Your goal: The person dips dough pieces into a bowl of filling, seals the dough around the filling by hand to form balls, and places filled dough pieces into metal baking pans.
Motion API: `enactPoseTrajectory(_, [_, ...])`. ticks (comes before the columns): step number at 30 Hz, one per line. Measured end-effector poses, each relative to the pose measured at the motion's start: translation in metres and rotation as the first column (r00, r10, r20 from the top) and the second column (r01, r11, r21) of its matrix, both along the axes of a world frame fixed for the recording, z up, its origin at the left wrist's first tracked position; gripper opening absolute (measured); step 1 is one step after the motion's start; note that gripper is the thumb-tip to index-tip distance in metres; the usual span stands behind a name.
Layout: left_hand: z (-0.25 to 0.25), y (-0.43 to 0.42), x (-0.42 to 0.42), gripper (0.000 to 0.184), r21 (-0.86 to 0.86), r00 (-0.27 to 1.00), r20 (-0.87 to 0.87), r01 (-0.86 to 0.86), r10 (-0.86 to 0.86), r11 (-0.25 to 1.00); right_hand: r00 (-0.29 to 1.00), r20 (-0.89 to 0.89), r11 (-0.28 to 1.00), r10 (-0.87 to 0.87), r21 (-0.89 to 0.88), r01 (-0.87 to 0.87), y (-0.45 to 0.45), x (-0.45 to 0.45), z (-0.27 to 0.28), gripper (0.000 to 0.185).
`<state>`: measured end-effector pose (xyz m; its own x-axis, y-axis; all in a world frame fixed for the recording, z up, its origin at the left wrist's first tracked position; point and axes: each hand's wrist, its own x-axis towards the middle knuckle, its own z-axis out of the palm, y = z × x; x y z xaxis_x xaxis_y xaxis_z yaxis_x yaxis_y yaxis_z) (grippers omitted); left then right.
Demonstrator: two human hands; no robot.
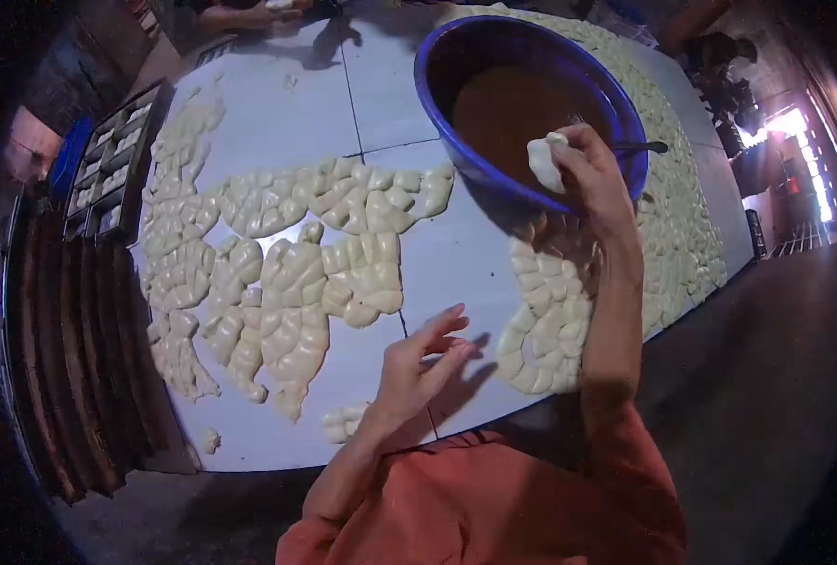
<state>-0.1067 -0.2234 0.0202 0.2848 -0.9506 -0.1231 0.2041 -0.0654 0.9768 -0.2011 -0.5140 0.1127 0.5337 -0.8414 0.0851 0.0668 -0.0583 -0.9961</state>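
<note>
My right hand (595, 174) pinches a small white piece of dough (544, 165) over the near rim of a large blue basin (434, 89). Brown filling or liquid (503, 104) lies inside the basin; I cannot tell which. A dark handle (646, 147) juts over the basin's right rim, its other end hidden behind my hand. Low above the white table my left hand (418, 367) is open, fingers apart, holding nothing. Beside its wrist lies a small clump of pale dough pieces (343, 423). More dough pieces (546, 330) lie in a patch under my right forearm.
Pale dough pieces (291, 273) sit packed together across the left of the white table (456, 273), and many more (677, 226) cover its right side. A dark compartment tray (117, 160) and stacked brown trays (75, 348) stand at left. Another person's hand (277, 8) shows at the far edge.
</note>
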Motion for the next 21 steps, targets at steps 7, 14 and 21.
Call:
enactPoseTrajectory(7, [0.011,0.021,0.010,0.041,0.167,0.979,0.204,-0.053,0.018,0.984,0.390,-0.908,0.704,0.152,-0.178,-0.688,-0.085,0.022,-0.071,0.028])
enactPoseTrajectory(14, [0.013,0.030,0.010,0.039,0.254,0.986,0.167,-0.017,-0.026,0.967,0.463,-0.847,0.764,0.263,-0.110,-0.636,-0.082,0.035,-0.070,0.025])
enactPoseTrajectory(21, [0.001,-0.003,0.014,0.044,0.107,1.000,0.028,0.006,-0.009,0.994,0.973,-0.127,0.968,0.195,0.183,-0.170,0.002,0.023,-0.015,0.017])
